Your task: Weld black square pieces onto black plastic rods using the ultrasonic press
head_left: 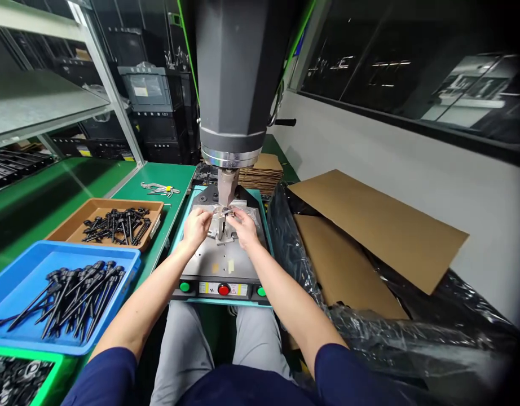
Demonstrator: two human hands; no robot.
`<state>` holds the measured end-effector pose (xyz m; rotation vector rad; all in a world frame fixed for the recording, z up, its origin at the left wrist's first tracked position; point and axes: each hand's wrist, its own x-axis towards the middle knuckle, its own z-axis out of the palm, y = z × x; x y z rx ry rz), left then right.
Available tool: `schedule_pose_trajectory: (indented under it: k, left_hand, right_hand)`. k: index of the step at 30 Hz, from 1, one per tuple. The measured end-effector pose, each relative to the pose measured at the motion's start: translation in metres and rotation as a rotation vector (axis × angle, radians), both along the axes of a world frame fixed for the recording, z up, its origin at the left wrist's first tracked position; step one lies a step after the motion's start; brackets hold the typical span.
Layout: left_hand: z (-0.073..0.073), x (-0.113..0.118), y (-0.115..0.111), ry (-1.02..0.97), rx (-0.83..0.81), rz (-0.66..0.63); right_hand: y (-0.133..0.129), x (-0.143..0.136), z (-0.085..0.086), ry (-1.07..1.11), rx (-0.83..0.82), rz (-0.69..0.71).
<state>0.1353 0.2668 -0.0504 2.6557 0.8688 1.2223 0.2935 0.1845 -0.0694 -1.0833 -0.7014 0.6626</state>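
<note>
Under the horn point(227, 189) of a large grey press point(231, 73), a small metal fixture point(221, 228) stands on the machine's base plate point(205, 259). My left hand point(196, 226) is at the left of the fixture, thumb and fingers pinched together near its top. From the right, my right hand point(244, 225) reaches the fixture's top, its fingers closed at a small dark part. What exactly lies between the fingertips of either hand is too small to make out.
Left are a brown tray point(67, 217) and a blue tray point(135, 260) of black parts, a green bin point(59, 375) and pliers point(158, 187). Cardboard sheets point(382, 225) and black plastic point(285, 237) lie right. Green buttons point(184, 287) and a red button point(223, 290) line the machine's front.
</note>
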Motion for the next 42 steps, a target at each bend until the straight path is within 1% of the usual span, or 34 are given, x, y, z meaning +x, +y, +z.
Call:
schedule_pose_trajectory:
  k: [2,4,5,7,9,12,17,20,25,28,31,37,40,42]
  left_hand:
    - [-0.005,-0.007,0.001,0.008,0.073,-0.031]
    - [-0.011,-0.016,0.002,0.01,0.124,-0.046]
    - [-0.014,-0.02,0.002,0.007,0.136,-0.042]
    - [-0.02,-0.029,0.004,-0.015,0.139,-0.012]
    - [-0.026,-0.036,0.005,-0.048,0.136,0.023]
    - [-0.03,-0.042,0.007,-0.086,0.134,0.053]
    - [-0.031,-0.046,0.01,-0.096,0.115,0.082]
    - [-0.032,-0.052,0.014,-0.108,0.107,0.107]
    - [-0.034,-0.073,0.021,-0.114,0.083,0.211]
    - [-0.035,-0.086,0.022,-0.117,0.096,0.248]
    - [-0.037,-0.098,0.024,-0.104,0.107,0.258]
    - [-0.038,-0.118,0.032,-0.103,0.12,0.341]
    - [-0.037,-0.121,0.033,-0.1,0.116,0.335]
    - [-0.039,-0.121,0.031,-0.069,0.089,0.29]
  right_hand:
    - [-0.01,0.003,-0.002,0.366,0.022,0.024]
    - [-0.019,0.009,-0.001,0.651,0.007,0.026]
    - [-0.023,0.012,0.0,0.739,0.002,0.02]
    - [-0.028,0.015,0.0,0.8,0.015,-0.008]
    - [-0.031,0.012,-0.002,0.772,0.033,-0.025]
    - [-0.033,0.004,-0.008,0.722,0.05,-0.011]
    - [-0.031,-0.002,-0.016,0.685,0.056,0.001]
    - [-0.036,-0.009,-0.02,0.631,0.07,0.028]
    - [-0.051,-0.039,-0.03,0.52,0.075,0.133]
    - [-0.058,-0.057,-0.039,0.525,0.037,0.175]
    - [-0.063,-0.072,-0.049,0.541,-0.002,0.198]
    - [-0.069,-0.094,-0.061,0.548,-0.055,0.258]
    - [-0.068,-0.098,-0.065,0.552,-0.056,0.263]
    - [-0.068,-0.098,-0.068,0.563,-0.051,0.243]
